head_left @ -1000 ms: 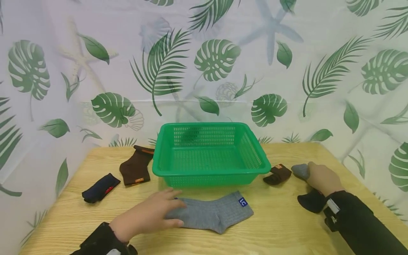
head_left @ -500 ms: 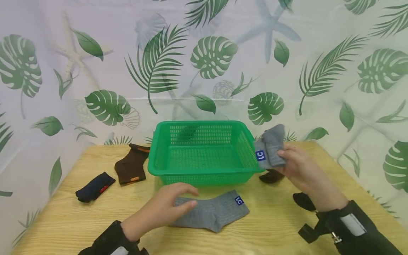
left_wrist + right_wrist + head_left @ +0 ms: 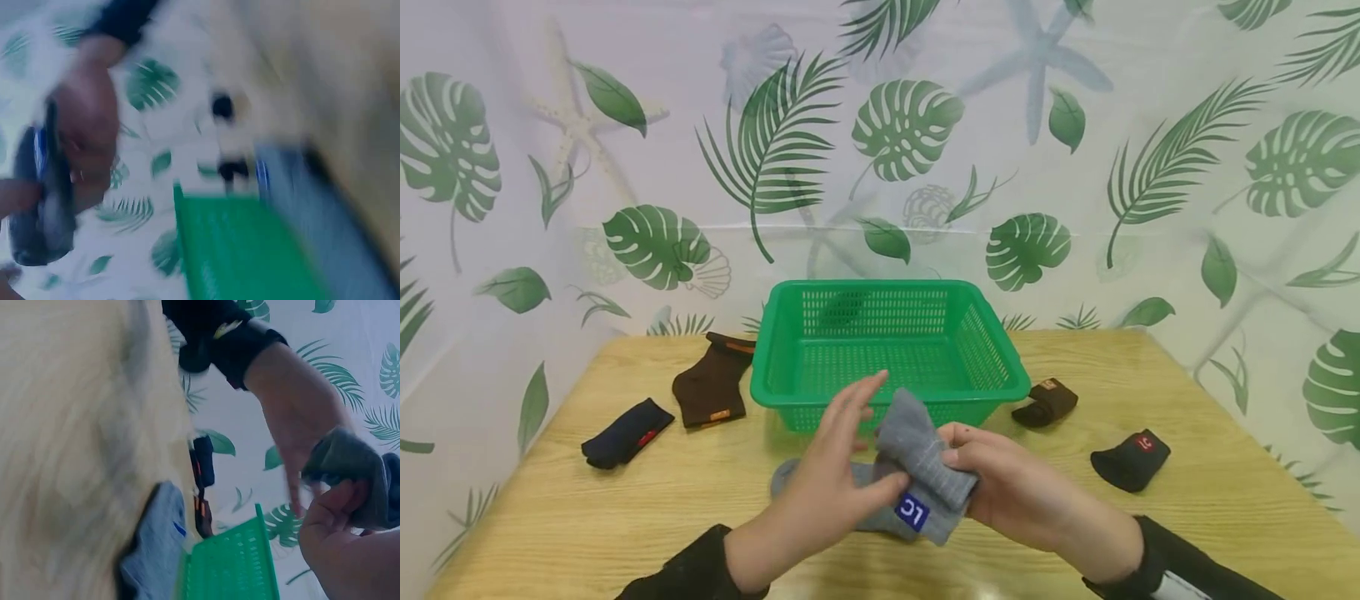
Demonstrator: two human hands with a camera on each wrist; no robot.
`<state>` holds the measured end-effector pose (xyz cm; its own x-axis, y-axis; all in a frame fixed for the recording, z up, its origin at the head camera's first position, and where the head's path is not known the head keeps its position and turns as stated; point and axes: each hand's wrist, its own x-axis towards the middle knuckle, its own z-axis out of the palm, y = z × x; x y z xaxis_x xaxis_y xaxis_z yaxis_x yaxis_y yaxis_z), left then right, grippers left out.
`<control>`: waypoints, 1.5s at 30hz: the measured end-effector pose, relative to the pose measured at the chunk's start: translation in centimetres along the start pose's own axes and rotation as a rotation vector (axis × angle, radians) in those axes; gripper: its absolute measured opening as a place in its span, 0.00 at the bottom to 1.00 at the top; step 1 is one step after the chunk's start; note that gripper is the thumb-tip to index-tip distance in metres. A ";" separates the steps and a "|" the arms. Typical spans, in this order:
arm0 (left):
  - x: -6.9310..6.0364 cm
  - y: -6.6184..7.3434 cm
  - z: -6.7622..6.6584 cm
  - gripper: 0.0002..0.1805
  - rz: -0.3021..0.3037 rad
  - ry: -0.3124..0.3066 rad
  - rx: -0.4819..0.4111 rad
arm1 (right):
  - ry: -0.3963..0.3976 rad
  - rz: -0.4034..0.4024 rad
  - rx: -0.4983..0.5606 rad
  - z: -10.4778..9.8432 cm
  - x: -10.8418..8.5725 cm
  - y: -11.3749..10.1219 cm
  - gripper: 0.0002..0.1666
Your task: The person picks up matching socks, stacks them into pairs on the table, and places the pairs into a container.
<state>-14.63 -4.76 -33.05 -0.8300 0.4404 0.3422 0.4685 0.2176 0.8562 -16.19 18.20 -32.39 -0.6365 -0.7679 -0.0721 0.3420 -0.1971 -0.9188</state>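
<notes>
In the head view, my right hand [image 3: 1030, 492] pinches a folded grey sock [image 3: 921, 454] with a blue "LC" tag, held up in front of the basket. Beside it is my left hand [image 3: 820, 483], its fingers mostly straight and spread. The left thumb overlaps the sock's left edge near the tag. Beneath the hands another grey sock [image 3: 786, 475] lies flat on the table, largely covered in this view. Its length shows better in the right wrist view, where that grey sock [image 3: 156, 544] lies near the basket. The left wrist view is blurred.
A green plastic basket [image 3: 891, 407] stands at the table's back middle. To its left lie a flat brown sock [image 3: 709, 387] and a folded navy sock [image 3: 625, 435]. On the right are a folded brown sock [image 3: 1051, 402] and a black sock [image 3: 1131, 460]. A leaf-patterned cloth hangs behind.
My right hand has picked up the folded grey sock from the table's right side and carried it left to the middle. My left hand has lifted off the flat grey sock toward it.
</notes>
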 end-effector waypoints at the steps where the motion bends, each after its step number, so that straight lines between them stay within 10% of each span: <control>1: -0.1 -0.2 0.0 0.44 0.131 0.012 0.207 | -0.005 0.030 0.015 0.1 0.0 0.1 0.13; 5: -0.5 -0.8 -0.1 0.31 0.497 0.072 0.705 | 0.009 0.117 0.031 0.8 0.2 1.1 0.24; 12: -1.7 -0.8 -0.1 0.25 0.441 0.021 0.891 | 0.102 0.096 -0.226 1.7 0.2 2.4 0.30; 16: -1.6 -0.5 -0.9 0.15 0.288 -0.112 0.581 | 0.116 0.060 -0.306 1.7 -0.1 2.5 0.30; 21: -1.0 -1.0 -2.3 0.13 -0.068 -0.292 -0.079 | 0.077 0.006 -0.320 1.3 -0.8 2.0 0.24; 23: -0.9 -1.1 -2.4 0.19 -0.187 -0.316 -0.214 | 0.072 -0.017 -0.341 1.3 -1.0 1.6 0.22; 35: -0.8 -1.7 -1.5 0.31 -0.197 -0.079 -0.102 | 0.086 -0.062 -0.373 1.4 -1.1 1.0 0.19; 45: -1.1 -3.4 -1.8 0.40 -0.422 -0.250 -0.322 | -0.007 -0.198 -0.405 1.7 -1.4 0.1 0.17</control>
<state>-15.83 -7.51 -35.62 -0.8099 0.5738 -0.1218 -0.0347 0.1604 0.9864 -14.12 18.24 -31.71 -0.6574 -0.7436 0.1219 -0.0855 -0.0871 -0.9925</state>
